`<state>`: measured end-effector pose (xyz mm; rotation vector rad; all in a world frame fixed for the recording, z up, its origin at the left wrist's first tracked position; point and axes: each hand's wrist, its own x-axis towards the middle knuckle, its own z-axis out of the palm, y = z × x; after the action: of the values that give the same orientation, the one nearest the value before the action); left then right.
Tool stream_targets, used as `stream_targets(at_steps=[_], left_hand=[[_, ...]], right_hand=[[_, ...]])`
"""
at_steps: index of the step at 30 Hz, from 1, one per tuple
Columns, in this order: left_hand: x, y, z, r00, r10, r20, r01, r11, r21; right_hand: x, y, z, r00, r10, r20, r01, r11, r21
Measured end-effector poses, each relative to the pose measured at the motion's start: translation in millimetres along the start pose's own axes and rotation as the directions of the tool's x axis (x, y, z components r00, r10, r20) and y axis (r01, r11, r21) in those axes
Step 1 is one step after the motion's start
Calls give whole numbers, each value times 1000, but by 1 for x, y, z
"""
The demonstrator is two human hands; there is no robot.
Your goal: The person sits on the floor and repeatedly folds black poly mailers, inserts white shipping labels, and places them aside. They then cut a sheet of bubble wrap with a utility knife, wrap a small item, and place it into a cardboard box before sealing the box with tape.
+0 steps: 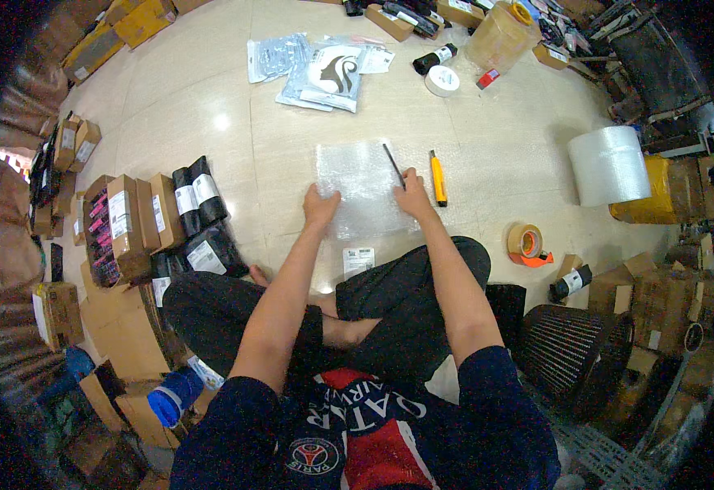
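Observation:
A flat piece of clear bubble wrap (360, 208) lies on the tiled floor in front of my crossed legs. My left hand (321, 205) is at its left edge, thumb over the sheet; the fingertips beneath are hard to make out. Between the fingers of my right hand (414, 195) is a thin black stick (392, 160), slanting up and left above the sheet's right side. Just right of that hand rests a yellow utility knife (437, 180). A white printed label (358, 260) sits below the wrap, near my knee.
Cardboard boxes (123, 217) and black wrapped parcels (205, 190) stand at left. Grey plastic pouches (326, 76) and a white tape roll (442, 81) lie ahead. To the right are a bubble-wrap roll (609, 166) and an orange tape dispenser (529, 258).

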<state>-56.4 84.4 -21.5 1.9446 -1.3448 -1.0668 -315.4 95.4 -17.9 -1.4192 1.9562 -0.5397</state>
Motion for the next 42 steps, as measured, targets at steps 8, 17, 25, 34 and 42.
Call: stream_targets(at_steps=[8, 17, 25, 34, 42], left_hand=[[5, -3, -121, 995, 99, 23, -91, 969, -231], [-37, 84, -172, 958, 286, -15, -270, 920, 284], [-71, 132, -110, 971, 218, 103, -240, 846, 477], [-76, 150, -37, 963, 181, 199, -260, 813, 521], [-77, 139, 30, 935, 227, 273, -331, 838, 434]], right_hand=[[-21, -80, 101, 994, -85, -67, 93, 988, 127], [-21, -139, 155, 969, -94, 229, 64, 989, 136], [-30, -119, 92, 979, 28, -204, -29, 1000, 1], [26, -38, -16, 954, 104, -282, -131, 988, -79], [21, 20, -61, 895, 238, -376, -313, 938, -152]])
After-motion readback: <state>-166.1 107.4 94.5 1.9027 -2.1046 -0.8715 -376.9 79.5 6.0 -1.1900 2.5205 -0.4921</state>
